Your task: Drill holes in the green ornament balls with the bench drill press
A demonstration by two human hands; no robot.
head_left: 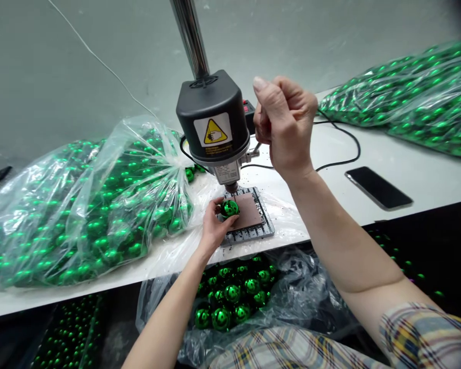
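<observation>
My left hand point(214, 228) is closed around a shiny green ball point(229, 208), with the thumb at its near side and the fingers at its far left. The ball sits on a brown board point(249, 211), directly under the chuck point(231, 188) of a small black bench drill press point(211, 115). My right hand point(286, 120) is raised beside the drill head, fingers curled in a fist around the press's feed lever point(256, 150), most of which the hand hides. The board lies on a slotted metal base point(267, 225) scattered with dark shavings.
A big clear bag point(88, 205) of green balls fills the left of the white table; another bag point(411, 97) lies at the back right. A phone point(378, 187) rests near a black cable point(349, 163). Below the table edge, an open plastic bag point(299, 287) holds several green balls point(232, 293).
</observation>
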